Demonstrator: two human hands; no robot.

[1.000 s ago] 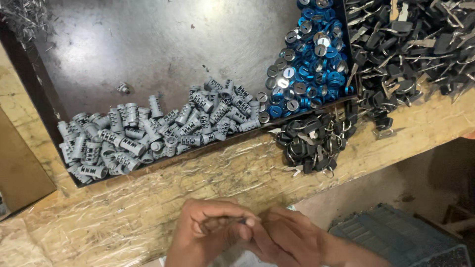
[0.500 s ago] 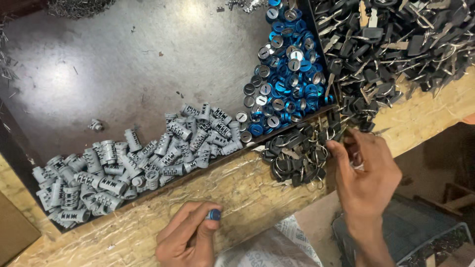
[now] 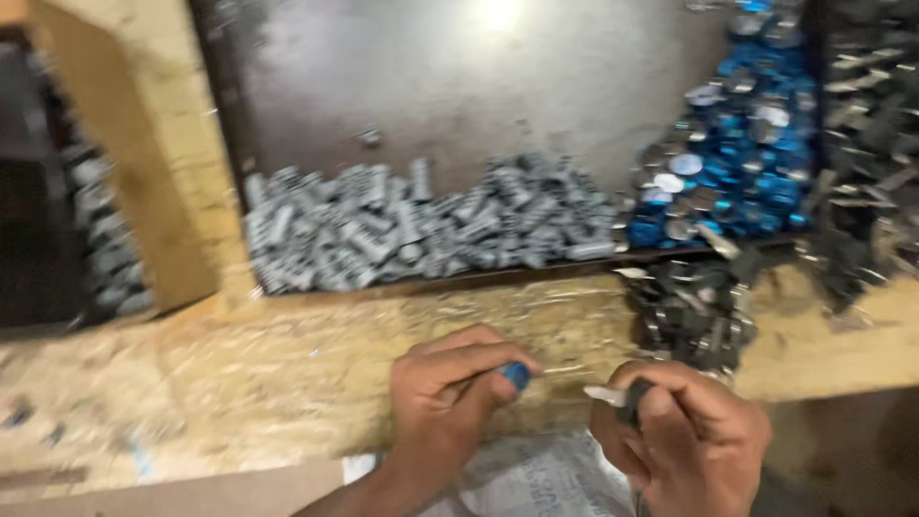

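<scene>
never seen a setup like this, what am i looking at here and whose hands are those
The picture comes from a camera worn on a person's head, looking down at that person's own two bare hands; no machine is involved. It is blurred, so small details are uncertain.

The left hand pinches a small blue part. The right hand holds a dark part with a pale metal tip, probably a key.

Beyond the hands is a rough wooden bench edge. Behind it sits a dark metal tray with a heap of grey metal cylinders and a heap of blue round parts. A pile of dark parts lies on the bench to the right.
</scene>
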